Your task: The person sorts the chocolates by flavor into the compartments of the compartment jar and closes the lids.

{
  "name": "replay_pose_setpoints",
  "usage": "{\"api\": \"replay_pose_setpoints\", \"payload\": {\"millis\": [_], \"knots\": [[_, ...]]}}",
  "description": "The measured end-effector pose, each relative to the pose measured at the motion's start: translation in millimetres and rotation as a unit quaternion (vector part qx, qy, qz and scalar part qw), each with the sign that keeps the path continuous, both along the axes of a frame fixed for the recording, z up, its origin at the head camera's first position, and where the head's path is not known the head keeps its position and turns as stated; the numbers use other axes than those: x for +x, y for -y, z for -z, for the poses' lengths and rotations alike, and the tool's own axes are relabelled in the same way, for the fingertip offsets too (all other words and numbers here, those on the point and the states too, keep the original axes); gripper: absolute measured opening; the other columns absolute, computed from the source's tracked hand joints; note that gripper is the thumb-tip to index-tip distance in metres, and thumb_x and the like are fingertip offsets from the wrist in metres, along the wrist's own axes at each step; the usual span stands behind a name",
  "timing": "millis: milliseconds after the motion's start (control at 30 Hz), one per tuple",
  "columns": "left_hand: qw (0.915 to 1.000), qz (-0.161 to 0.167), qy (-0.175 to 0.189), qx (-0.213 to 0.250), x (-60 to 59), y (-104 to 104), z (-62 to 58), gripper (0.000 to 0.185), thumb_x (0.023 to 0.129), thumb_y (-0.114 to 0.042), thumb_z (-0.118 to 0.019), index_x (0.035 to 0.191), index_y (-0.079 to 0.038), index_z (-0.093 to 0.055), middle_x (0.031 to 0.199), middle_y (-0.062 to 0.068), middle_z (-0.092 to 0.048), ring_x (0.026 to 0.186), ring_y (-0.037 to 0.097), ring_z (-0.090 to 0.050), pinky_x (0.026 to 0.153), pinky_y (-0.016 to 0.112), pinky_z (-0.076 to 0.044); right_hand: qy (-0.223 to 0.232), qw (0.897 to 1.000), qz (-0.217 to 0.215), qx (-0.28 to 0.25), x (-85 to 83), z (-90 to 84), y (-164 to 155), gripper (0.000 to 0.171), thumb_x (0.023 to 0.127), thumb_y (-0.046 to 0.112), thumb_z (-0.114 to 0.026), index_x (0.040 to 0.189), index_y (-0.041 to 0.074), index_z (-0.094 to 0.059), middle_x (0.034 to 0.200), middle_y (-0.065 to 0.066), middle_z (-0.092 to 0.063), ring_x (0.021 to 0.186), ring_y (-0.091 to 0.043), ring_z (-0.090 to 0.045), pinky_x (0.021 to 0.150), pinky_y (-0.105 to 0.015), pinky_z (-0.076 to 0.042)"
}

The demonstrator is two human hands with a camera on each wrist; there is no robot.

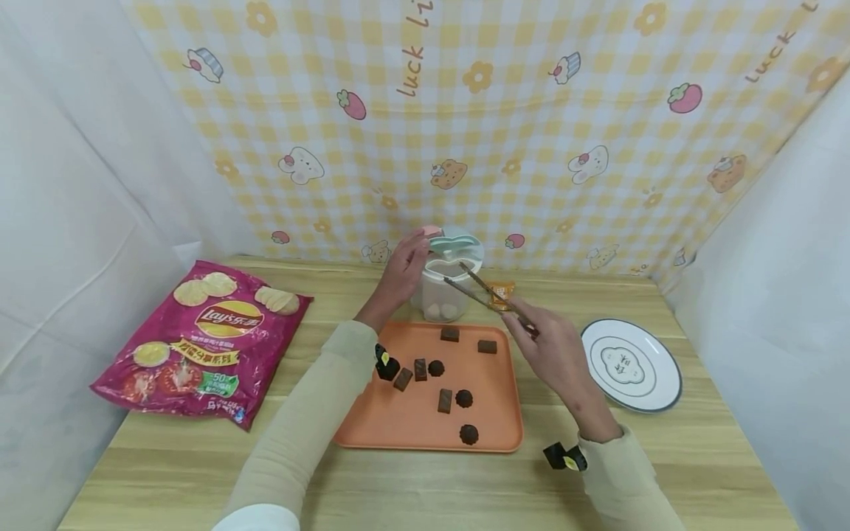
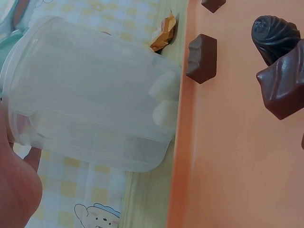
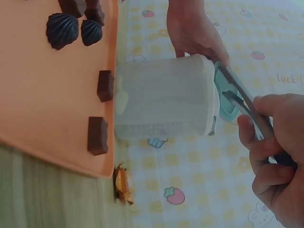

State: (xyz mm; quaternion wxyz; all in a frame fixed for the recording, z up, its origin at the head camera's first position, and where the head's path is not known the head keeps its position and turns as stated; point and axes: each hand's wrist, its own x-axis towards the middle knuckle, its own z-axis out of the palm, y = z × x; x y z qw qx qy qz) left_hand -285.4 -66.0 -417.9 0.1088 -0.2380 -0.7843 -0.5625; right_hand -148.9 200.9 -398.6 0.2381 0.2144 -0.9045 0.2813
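A translucent plastic storage jar (image 1: 443,295) stands behind the orange tray, its mint-green flip lid (image 1: 454,245) raised. A few pale pieces (image 2: 166,111) lie at its bottom. My left hand (image 1: 402,271) grips the jar's left side at the upper rim, close to a pink lid part (image 1: 432,231). In my right hand (image 1: 554,346) are metal tongs (image 3: 242,99), pinched between thumb and fingers. The tongs' serrated tips are apart at the jar's opening, with nothing between them. Several chocolates (image 1: 444,400), some blocks and some shell-shaped or swirled, lie on the orange tray (image 1: 398,431).
A purple-red chips bag (image 1: 229,332) lies at the left of the wooden table (image 1: 425,490). On the right is a white plate (image 1: 631,365) with a dark rim. An orange-wrapped sweet (image 1: 501,293) sits beside the jar. A checked cloth (image 1: 478,133) hangs behind.
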Motion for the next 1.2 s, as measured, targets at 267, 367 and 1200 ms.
{"api": "replay_pose_setpoints", "payload": {"millis": [267, 367, 1200], "knots": [[0.9999, -0.006, 0.010, -0.001, -1.0, -0.4, 2.0, 0.043, 0.114, -0.028, -0.035, 0.141, -0.007, -0.062, 0.157, 0.014, -0.045, 0.151, 0.024, -0.028, 0.121, 0.048, -0.022, 0.052, 0.998, -0.018, 0.011, 12.4, 17.4, -24.7, 0.029, 0.092, 0.018, -0.081, 0.118, 0.006, -0.077, 0.080, 0.002, -0.072, 0.058, -0.005, -0.059, 0.050, -0.026, -0.048], [1.0000, -0.004, 0.007, -0.002, -1.2, 0.0, 2.1, 0.044, 0.114, -0.028, -0.035, 0.142, -0.007, -0.062, 0.156, 0.015, -0.045, 0.151, 0.025, -0.028, 0.121, 0.049, -0.022, 0.091, 0.995, -0.041, 0.015, 16.6, 25.2, -34.1, 0.031, 0.088, 0.020, -0.084, 0.117, 0.009, -0.079, 0.079, 0.009, -0.070, 0.059, -0.002, -0.056, 0.049, -0.025, -0.047], [0.9999, -0.009, 0.010, 0.000, -2.4, -0.8, 1.8, 0.042, 0.114, -0.026, -0.036, 0.138, -0.006, -0.064, 0.154, 0.013, -0.049, 0.150, 0.023, -0.030, 0.121, 0.044, -0.022, 0.251, 0.960, -0.100, 0.076, 25.6, 58.2, -76.6, 0.031, 0.091, 0.031, -0.081, 0.115, 0.012, -0.080, 0.100, 0.008, -0.074, 0.090, -0.012, -0.068, 0.078, -0.039, -0.057]]}}
